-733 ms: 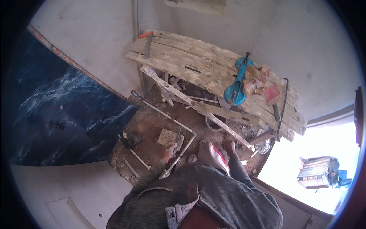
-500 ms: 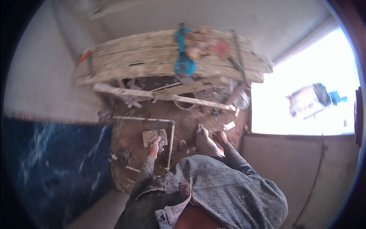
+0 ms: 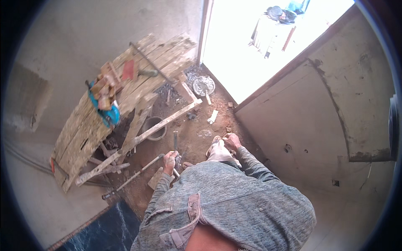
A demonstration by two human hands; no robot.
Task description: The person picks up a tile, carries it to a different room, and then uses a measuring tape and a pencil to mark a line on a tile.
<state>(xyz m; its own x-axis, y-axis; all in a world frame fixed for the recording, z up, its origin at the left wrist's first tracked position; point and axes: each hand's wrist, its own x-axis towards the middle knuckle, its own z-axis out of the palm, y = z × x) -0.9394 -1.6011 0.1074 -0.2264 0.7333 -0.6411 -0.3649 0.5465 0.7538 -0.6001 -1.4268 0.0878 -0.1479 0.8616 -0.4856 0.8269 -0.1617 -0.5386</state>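
Note:
My left hand (image 3: 169, 162) is closed round a narrow, dark, bar-like tool (image 3: 175, 141) that points away from me. Its exact kind does not show. Just left of this hand lies a pale pipe (image 3: 136, 178) with a bend near my fingers, above the dirt floor. A light flat slab (image 3: 155, 179) shows partly behind my left forearm. My right hand (image 3: 231, 141) is curled beside my foot (image 3: 216, 139), its fingertips close against it. What it holds, if anything, is too small to make out.
A rough plank platform (image 3: 79, 125) stands at the left, bearing a blue tool (image 3: 109, 116) and broken reddish pieces (image 3: 104, 90). Under it sits a bucket (image 3: 154, 129). A clear, bag-like object (image 3: 204, 85) lies by the bright doorway (image 3: 238, 46). Dark marbled panel (image 3: 111, 228) at lower left.
The view has swung to the right, so the platform now sits at the left and slants, and the doorway is nearer the middle. My left hand still holds the dark tool.

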